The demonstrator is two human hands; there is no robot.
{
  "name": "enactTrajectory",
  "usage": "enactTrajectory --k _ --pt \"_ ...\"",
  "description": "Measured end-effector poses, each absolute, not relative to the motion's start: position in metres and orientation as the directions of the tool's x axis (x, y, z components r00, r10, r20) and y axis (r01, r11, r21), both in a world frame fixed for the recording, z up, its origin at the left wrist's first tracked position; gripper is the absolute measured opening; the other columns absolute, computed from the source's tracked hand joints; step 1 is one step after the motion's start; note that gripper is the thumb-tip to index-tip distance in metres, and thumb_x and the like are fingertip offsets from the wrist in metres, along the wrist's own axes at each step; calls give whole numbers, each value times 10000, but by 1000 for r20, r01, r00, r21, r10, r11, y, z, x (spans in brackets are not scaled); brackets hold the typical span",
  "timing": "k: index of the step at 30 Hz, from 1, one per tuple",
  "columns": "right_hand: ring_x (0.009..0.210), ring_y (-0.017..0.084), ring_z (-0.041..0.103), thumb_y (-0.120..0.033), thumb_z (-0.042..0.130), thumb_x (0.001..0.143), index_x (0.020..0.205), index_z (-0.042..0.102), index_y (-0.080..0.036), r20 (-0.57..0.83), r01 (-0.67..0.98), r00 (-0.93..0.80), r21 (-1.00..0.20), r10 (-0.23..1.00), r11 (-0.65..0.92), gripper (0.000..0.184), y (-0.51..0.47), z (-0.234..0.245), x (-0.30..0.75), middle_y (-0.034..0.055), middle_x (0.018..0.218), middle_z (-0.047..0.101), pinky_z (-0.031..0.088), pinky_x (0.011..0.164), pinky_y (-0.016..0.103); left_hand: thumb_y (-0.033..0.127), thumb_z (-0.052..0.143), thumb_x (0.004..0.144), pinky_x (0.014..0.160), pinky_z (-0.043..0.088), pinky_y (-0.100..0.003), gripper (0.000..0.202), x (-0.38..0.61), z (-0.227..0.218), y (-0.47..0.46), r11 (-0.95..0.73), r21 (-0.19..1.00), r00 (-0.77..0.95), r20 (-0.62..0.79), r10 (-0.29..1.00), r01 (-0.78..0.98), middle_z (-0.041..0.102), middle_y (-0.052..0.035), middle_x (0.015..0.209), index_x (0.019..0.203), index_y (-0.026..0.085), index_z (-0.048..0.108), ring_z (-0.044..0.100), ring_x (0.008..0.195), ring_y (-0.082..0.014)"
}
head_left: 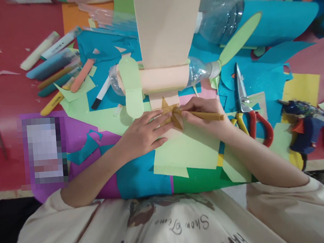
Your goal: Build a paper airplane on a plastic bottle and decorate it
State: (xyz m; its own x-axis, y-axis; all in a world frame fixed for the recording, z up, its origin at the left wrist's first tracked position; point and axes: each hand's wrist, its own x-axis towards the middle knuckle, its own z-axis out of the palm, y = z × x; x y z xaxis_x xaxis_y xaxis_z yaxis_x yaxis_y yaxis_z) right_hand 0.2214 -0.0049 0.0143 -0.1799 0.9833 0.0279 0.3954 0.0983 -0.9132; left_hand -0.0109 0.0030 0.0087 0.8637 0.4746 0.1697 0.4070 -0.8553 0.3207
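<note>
My left hand (143,132) lies flat with fingers stretched out, pressing a brown paper star (170,115) onto a pale sheet. My right hand (203,113) is closed round a yellow-brown marker (208,115) whose tip touches the star's right side. Just beyond the star lies a clear plastic bottle (200,71) on its side, wrapped in a beige paper band with light green paper fins. A light green sheet (186,149) lies under my wrists.
Red and yellow scissors (252,120) lie right of my right hand, a blue glue gun (306,124) further right. Several markers and pens (55,73) lie at the upper left. Blue, green, purple and yellow paper scraps cover the red table (7,91).
</note>
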Motion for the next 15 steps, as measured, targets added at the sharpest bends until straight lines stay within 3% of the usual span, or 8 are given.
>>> enactTrajectory --k 15 --pt "549 125 562 -231 622 765 648 596 -208 13 420 -113 -906 994 59 122 -2 16 222 8 640 656 436 490 258 307 528 976 1013 516 -451 343 -11 9 3 -878 270 864 217 455 395 621 -134 1329 1279 150 562 539 1278 -295"
